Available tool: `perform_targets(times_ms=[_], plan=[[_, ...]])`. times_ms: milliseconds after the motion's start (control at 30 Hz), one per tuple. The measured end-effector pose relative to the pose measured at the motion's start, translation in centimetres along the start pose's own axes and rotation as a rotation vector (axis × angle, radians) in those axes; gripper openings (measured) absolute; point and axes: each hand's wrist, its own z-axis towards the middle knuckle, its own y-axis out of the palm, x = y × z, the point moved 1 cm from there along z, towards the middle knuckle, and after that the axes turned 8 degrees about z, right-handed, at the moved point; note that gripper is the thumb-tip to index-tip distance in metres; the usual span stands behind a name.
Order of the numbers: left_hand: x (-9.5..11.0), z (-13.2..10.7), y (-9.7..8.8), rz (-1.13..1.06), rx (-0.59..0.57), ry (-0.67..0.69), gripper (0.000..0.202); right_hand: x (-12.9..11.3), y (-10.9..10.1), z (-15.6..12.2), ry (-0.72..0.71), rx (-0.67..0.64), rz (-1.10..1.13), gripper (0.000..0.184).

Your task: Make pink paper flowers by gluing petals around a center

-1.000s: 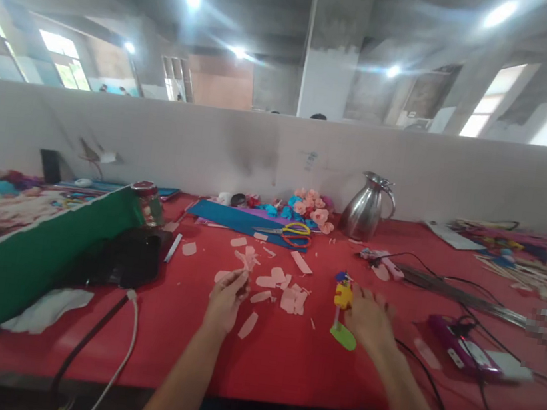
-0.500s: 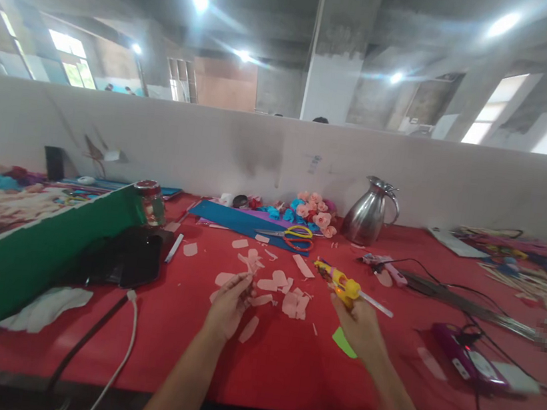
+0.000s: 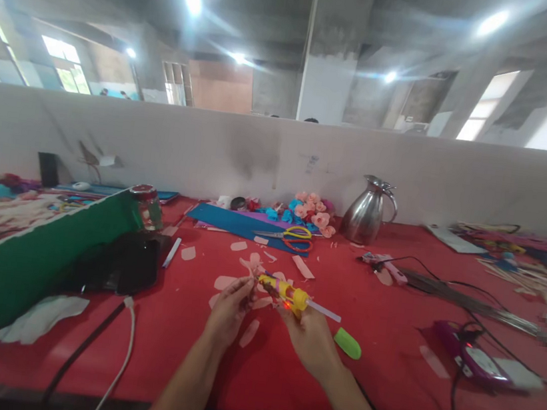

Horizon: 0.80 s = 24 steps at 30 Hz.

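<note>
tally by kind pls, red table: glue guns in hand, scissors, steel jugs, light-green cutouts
glue gun, held in the right hand: 1
scissors: 1
jug: 1
light-green cutout: 1
Total: 4
pink scraps left out: too blurred to count.

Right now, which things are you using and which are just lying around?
In use: left hand pinching a pink petal; right hand holding the yellow glue gun; loose pink petals beside them.
Lying about: scissors, steel jug, green roll, paper flowers, purple device.
</note>
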Motion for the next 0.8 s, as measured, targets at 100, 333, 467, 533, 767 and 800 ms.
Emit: perform_targets(times_ms=[100,333,467,533,767,800], plan=[[0.06,-0.07,0.11,0.002,-0.007,-0.008,0.022,0.16,0.29,0.16,-0.022,0.003,-0.026,0.032],[0.14,-0.17,0.19,-0.002,-0.002,-0.018,0.021,0.79,0.91,0.01,-0.065,0.004,-0.129,0.026],[0.06,-0.11,0.12,0.000,-0.019,-0.003,0.020,0.71,0.88,-0.29,-0.094,0.023,-0.188,0.023],[0.06,-0.11,0.12,0.000,-0.023,0.000,0.020,0.51,0.76,-0.42,-0.094,0.025,-0.211,0.022],[0.18,-0.20,0.08,-0.008,-0.013,-0.015,0.022,0.43,0.57,-0.70,-0.114,0.020,-0.232,0.017],[0.17,-0.21,0.06,-0.008,-0.011,-0.019,0.022,0.52,0.59,-0.72,-0.109,0.021,-0.232,0.017]])
